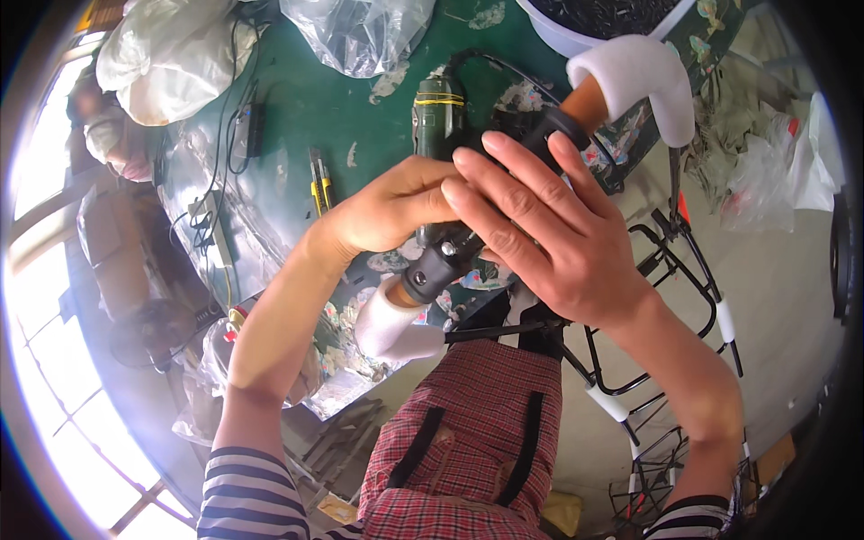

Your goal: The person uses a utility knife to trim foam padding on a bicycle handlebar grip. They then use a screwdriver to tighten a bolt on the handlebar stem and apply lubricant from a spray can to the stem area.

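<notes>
My left hand (403, 205) is closed, thumb and fingers pointing right, their tips partly hidden behind my right fingers; what they hold cannot be made out. My right hand (562, 238) is stretched flat, its index fingertip at the left fingers. Beneath both hands runs a metal-framed piece with a brown wooden bar (585, 101), a black collar (430, 273) with a screw head, and white foam sleeves (634, 76) on its bent ends. A dark green cylindrical power tool (438, 117) with yellow bands and a black cord lies behind my left hand.
A yellow-and-black utility knife (319, 184) lies on the green table (301, 90). Plastic bags (355, 36), a tub (576, 38) of black parts and a power strip (212, 236) with cords surround it. Black metal frames (621, 360) stand on the floor at right.
</notes>
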The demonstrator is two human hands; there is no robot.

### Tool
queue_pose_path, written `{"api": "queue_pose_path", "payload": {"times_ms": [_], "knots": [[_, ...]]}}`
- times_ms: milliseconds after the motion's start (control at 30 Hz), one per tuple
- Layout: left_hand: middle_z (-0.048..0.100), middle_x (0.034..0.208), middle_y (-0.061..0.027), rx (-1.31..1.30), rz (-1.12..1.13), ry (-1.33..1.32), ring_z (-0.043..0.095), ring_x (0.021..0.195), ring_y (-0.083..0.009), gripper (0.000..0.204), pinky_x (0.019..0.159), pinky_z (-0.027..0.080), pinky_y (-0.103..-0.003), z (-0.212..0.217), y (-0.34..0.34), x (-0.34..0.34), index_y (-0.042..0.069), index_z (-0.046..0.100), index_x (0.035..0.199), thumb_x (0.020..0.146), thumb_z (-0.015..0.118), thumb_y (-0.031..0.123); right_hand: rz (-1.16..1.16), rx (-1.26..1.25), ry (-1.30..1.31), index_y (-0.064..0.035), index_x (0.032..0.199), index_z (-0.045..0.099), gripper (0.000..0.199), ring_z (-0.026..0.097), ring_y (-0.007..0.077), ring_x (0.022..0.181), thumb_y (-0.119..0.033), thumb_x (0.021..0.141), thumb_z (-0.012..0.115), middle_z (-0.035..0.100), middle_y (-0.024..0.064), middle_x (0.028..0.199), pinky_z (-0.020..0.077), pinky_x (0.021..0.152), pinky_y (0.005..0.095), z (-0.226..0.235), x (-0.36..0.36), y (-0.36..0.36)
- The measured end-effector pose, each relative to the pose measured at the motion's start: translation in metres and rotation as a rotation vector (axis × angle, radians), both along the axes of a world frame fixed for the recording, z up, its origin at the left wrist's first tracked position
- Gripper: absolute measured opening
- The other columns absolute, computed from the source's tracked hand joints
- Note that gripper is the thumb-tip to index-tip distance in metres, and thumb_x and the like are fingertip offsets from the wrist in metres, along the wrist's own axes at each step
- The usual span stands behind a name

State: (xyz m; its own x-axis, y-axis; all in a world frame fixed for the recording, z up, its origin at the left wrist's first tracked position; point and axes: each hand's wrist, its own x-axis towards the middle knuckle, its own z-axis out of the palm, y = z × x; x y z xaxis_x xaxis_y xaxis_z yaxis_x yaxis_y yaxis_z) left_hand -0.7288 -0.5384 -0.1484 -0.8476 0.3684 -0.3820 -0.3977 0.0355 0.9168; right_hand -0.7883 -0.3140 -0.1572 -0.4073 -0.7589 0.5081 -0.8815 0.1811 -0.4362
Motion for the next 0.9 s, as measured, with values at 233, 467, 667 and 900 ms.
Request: {"api": "queue_pose_path", "payload": {"times_ms": [233, 467, 667, 900], "knots": [[0.066, 0.105, -0.009, -0.584, 0.78, 0.18, 0.062, 0.093, -0.0157, 0.037, 0.086, 0.049, -0.032, 0.028, -0.048, 0.038, -0.003, 0.063, 0.117, 0.096, 0.06, 0.027, 0.112, -0.093, 0.213, -0.0084, 0.113, 0.07, 0.034, 0.062, 0.0223, 0.105, -0.012, 0.08, 0.065, 0.064, 0.0051, 0.101, 0.0449, 0.109, 0.0436, -0.015, -0.019, -0.009], [0.06, 0.108, -0.0222, -1.696, 0.467, 0.036, 0.063, 0.091, -0.0327, 0.051, 0.08, 0.05, -0.043, -0.047, -0.055, 0.132, -0.003, 0.049, 0.129, 0.094, 0.065, 0.03, 0.258, -0.109, 0.238, -0.0064, 0.104, 0.071, 0.025, 0.06, 0.019, 0.09, -0.017, 0.082, 0.063, 0.06, 0.0032, 0.089, 0.046, 0.107, 0.0456, -0.011, -0.033, -0.02], [0.06, 0.1, -0.0184, -1.492, 0.475, 0.01, 0.063, 0.085, -0.0269, 0.044, 0.074, 0.05, -0.038, -0.029, -0.05, 0.131, -0.005, 0.047, 0.131, 0.099, 0.055, 0.024, 0.398, -0.192, 0.19, -0.0026, 0.08, 0.062, 0.011, 0.055, 0.0172, 0.072, -0.013, 0.079, 0.061, 0.052, 0.0023, 0.073, 0.0491, 0.079, 0.0325, -0.017, -0.045, -0.031], [0.066, 0.083, -0.0096, -0.77, 0.333, -0.245, 0.059, 0.059, -0.013, 0.053, 0.056, 0.048, -0.026, 0.138, -0.003, 0.097, -0.009, 0.048, 0.131, 0.102, 0.047, 0.035, 0.483, -0.118, 0.173, -0.0026, 0.072, 0.059, 0.011, 0.054, 0.0156, 0.065, -0.012, 0.075, 0.063, 0.05, 0.0016, 0.066, 0.0431, 0.065, 0.0279, -0.014, -0.051, -0.031]]}}
